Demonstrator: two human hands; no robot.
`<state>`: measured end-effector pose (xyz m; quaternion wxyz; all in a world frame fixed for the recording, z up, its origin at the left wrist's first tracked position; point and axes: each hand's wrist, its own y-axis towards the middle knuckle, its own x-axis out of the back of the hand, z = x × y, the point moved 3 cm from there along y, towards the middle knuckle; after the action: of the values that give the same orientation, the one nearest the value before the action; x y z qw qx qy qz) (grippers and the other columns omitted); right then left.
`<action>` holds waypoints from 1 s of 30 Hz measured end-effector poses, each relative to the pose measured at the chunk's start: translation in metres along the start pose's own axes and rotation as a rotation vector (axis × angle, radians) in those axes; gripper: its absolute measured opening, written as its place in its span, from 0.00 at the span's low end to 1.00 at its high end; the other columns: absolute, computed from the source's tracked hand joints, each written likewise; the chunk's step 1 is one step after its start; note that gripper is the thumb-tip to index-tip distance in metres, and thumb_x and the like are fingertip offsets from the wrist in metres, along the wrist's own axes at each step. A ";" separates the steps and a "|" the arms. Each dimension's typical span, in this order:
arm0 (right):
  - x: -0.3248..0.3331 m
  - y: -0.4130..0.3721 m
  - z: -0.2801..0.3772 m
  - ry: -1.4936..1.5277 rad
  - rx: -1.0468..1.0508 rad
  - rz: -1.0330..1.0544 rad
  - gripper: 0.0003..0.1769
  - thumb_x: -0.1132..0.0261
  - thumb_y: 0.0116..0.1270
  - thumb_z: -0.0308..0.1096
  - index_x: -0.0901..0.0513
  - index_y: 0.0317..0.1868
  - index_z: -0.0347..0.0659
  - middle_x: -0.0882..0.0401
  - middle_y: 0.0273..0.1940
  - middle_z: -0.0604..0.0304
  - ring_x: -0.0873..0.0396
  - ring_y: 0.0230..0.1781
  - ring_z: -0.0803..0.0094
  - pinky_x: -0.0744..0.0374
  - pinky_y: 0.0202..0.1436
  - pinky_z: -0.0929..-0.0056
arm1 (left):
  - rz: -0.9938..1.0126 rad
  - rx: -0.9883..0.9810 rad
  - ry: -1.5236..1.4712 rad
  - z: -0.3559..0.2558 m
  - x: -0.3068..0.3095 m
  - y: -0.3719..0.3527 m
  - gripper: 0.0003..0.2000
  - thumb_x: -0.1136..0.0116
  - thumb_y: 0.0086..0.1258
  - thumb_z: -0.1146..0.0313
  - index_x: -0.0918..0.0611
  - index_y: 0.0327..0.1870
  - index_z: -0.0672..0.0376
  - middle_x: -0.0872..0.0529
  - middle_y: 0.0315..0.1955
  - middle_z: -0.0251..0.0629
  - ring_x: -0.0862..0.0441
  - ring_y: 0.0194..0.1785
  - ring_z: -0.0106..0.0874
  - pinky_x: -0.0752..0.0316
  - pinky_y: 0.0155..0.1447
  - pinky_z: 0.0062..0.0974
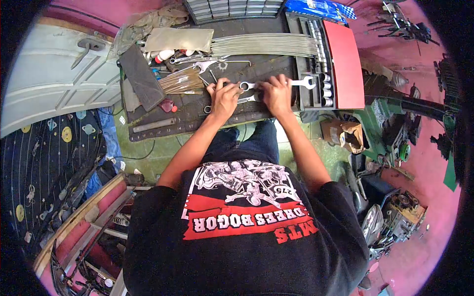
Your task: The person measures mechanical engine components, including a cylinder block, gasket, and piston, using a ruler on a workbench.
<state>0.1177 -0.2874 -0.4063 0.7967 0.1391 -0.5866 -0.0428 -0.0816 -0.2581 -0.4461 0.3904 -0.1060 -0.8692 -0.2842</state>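
My right hand (277,96) is closed around the middle of a combination wrench (301,83), its open jaw pointing right and its ring end pointing left. Close to that ring end is my left hand (225,98), fingers curled down toward the mat; what they hold, if anything, is hidden. A second wrench (247,99) lies between my hands, partly covered by the right one. Under both hands is a dark mat (182,123) with printed numbers along its front edge. Another ring end (207,109) shows beside my left wrist.
Left of my hands lie brown sticks (182,81), a dark flat block (142,74) and more wrenches (197,61). Long thin rods (261,44) lie behind. A socket tray (326,89) with a red lid (345,64) is at right; a drawer cabinet (237,10) stands at the back.
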 end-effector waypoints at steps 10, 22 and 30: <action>0.020 -0.016 -0.045 -0.106 -0.096 -0.085 0.19 0.30 0.47 0.28 0.07 0.42 0.54 0.19 0.38 0.63 0.25 0.48 0.58 0.29 0.54 0.54 | 0.045 0.000 0.027 -0.006 0.005 0.001 0.08 0.31 0.61 0.72 0.08 0.41 0.50 0.09 0.47 0.24 0.23 0.60 0.35 0.41 0.61 0.48; 0.071 -0.061 -0.114 -0.194 -0.206 -0.236 0.21 0.33 0.62 0.25 0.11 0.55 0.53 0.13 0.46 0.65 0.23 0.50 0.59 0.31 0.60 0.55 | 0.012 -0.003 0.003 -0.005 0.003 0.002 0.10 0.29 0.62 0.70 0.08 0.44 0.46 0.11 0.49 0.21 0.22 0.58 0.33 0.40 0.63 0.46; 0.075 -0.055 -0.112 -0.235 -0.164 -0.284 0.22 0.32 0.61 0.24 0.11 0.56 0.52 0.12 0.49 0.67 0.21 0.49 0.63 0.30 0.61 0.58 | 0.047 -0.059 0.060 -0.012 0.009 0.004 0.14 0.30 0.62 0.71 0.09 0.50 0.45 0.11 0.50 0.22 0.22 0.58 0.33 0.40 0.63 0.45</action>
<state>0.2522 -0.3385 -0.3833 0.7173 0.1494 -0.6445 -0.2184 -0.0791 -0.2622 -0.4318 0.4196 -0.1293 -0.8456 -0.3036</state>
